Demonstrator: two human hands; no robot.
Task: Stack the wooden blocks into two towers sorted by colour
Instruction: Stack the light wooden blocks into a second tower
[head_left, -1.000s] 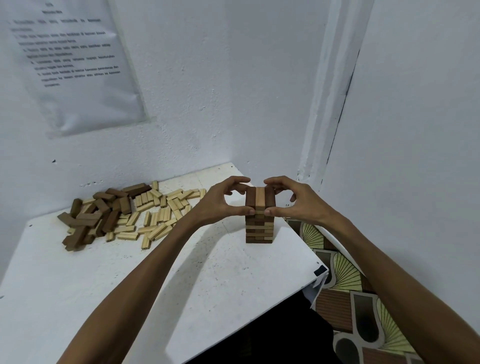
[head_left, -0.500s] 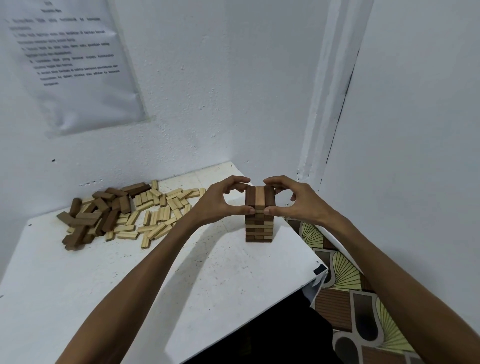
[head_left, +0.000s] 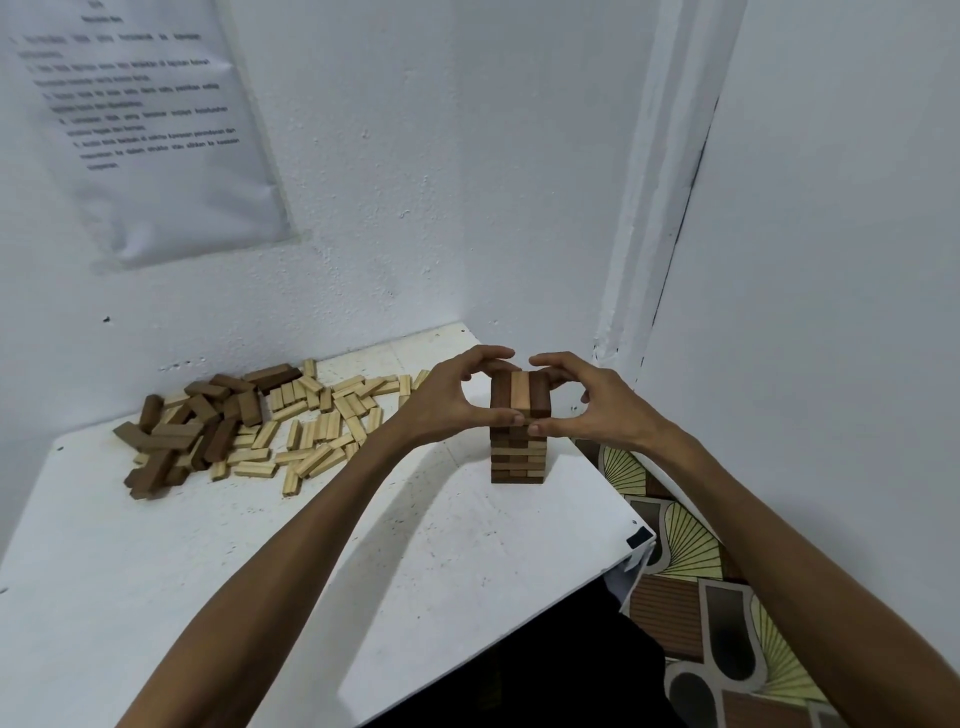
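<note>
A short tower of wooden blocks (head_left: 518, 457) stands near the right edge of the white table (head_left: 260, 561); its layers mix dark and light blocks, and the top layer shows a light block between two dark ones. My left hand (head_left: 452, 400) and my right hand (head_left: 587, 400) curl round the top layer from either side, thumbs on the near face and fingers on the far ends. A loose heap of dark brown blocks (head_left: 187, 431) lies at the back left, with scattered light blocks (head_left: 317, 421) beside it.
White walls close in behind and on the right, with a printed sheet (head_left: 140, 119) stuck on the back wall. The table's right edge drops to a patterned floor (head_left: 696, 561). My forearms cross the bare front of the table.
</note>
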